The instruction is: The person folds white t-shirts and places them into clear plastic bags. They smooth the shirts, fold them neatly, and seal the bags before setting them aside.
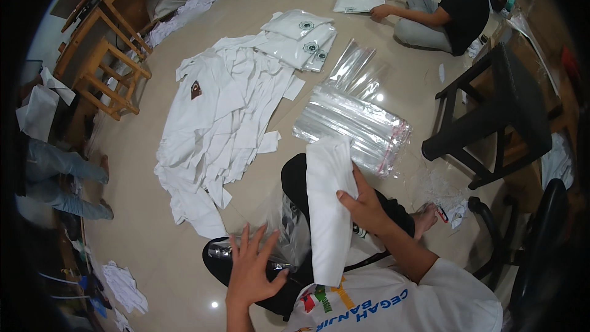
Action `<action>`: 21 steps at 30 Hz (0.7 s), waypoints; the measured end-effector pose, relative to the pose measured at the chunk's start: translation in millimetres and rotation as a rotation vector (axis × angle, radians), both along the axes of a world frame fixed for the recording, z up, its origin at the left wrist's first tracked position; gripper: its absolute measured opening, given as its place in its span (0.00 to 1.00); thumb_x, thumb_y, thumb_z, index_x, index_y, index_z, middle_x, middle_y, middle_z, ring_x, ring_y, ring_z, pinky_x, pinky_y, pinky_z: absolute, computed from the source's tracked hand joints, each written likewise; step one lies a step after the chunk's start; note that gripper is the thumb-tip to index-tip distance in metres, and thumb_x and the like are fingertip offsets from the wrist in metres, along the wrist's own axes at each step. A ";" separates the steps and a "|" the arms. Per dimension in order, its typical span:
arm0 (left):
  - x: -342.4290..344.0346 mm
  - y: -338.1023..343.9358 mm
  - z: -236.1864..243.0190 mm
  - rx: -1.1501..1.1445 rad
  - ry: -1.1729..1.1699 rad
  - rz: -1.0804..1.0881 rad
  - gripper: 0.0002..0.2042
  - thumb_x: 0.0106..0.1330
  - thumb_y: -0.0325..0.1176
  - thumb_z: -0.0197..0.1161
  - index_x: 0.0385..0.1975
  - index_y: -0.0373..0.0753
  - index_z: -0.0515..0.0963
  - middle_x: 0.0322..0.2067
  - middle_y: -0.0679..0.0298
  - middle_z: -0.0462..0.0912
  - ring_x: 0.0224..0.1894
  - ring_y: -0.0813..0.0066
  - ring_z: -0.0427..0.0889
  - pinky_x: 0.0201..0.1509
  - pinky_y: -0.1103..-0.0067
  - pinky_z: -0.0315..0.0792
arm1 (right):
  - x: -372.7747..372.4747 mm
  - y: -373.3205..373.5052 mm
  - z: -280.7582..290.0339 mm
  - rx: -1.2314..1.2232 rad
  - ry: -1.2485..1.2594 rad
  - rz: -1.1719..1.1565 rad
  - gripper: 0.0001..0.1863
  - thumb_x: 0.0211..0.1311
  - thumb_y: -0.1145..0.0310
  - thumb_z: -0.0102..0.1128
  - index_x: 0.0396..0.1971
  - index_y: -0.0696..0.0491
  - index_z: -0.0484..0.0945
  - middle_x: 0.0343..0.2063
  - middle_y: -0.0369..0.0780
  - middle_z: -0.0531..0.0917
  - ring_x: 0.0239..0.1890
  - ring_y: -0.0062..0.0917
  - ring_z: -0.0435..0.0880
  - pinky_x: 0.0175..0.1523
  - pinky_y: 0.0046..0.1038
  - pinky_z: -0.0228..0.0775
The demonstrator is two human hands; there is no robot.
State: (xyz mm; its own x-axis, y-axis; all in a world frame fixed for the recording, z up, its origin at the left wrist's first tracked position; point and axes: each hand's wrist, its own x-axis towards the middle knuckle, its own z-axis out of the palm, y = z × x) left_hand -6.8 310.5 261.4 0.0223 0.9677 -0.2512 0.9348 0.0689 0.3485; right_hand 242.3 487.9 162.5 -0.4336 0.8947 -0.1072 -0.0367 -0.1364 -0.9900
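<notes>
My right hand grips a long folded white garment along its right side, held upright over my lap. My left hand has its fingers spread on a clear plastic bag lying across my dark-trousered knees. Beyond my legs, a stack of clear bags lies on the floor. To its left is a large loose heap of white garments, one with a brown patch. Several bagged folded garments with green emblems rest at the back of that heap.
A seated co-worker holds a folded white item at back right. A black stool and black chair base stand right. A wooden stool stands left, near another person's legs. Scraps lie on the tiled floor.
</notes>
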 end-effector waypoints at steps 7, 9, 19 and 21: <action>-73.4 -49.1 -48.5 0.026 0.073 -0.077 0.21 0.64 0.26 0.66 0.58 0.44 0.82 0.56 0.53 0.83 0.63 0.48 0.79 0.68 0.54 0.71 | 7.0 21.8 24.4 -0.257 0.188 -0.005 0.43 0.72 0.77 0.60 0.82 0.54 0.51 0.65 0.40 0.77 0.62 0.22 0.78 0.69 0.28 0.69; -88.2 -48.6 -47.6 -0.033 -0.020 0.005 0.13 0.68 0.25 0.64 0.50 0.42 0.87 0.47 0.53 0.87 0.53 0.51 0.85 0.59 0.61 0.78 | 11.6 28.3 28.4 -0.278 0.220 0.006 0.42 0.70 0.77 0.62 0.81 0.55 0.54 0.61 0.39 0.80 0.58 0.20 0.80 0.64 0.26 0.72; -76.0 30.3 -33.8 0.476 -0.337 0.732 0.07 0.67 0.25 0.69 0.42 0.32 0.81 0.21 0.62 0.75 0.23 0.76 0.71 0.31 0.75 0.69 | 32.9 42.6 59.4 -0.250 0.190 0.040 0.45 0.65 0.76 0.68 0.80 0.57 0.57 0.63 0.42 0.79 0.61 0.24 0.81 0.67 0.28 0.71; -65.8 60.9 -12.2 0.684 -0.289 0.770 0.10 0.70 0.23 0.67 0.48 0.33 0.80 0.20 0.66 0.68 0.23 0.79 0.66 0.29 0.75 0.67 | 32.4 39.0 77.4 -0.222 0.209 0.027 0.45 0.64 0.76 0.68 0.80 0.58 0.57 0.65 0.43 0.79 0.63 0.25 0.79 0.69 0.29 0.69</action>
State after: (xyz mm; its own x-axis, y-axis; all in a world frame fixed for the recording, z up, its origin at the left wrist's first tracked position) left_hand -72.6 371.4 249.2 -0.6830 0.6797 0.2673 0.5986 0.3113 0.7381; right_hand 274.6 526.9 239.8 -0.4899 0.8475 -0.2044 -0.2301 -0.3518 -0.9074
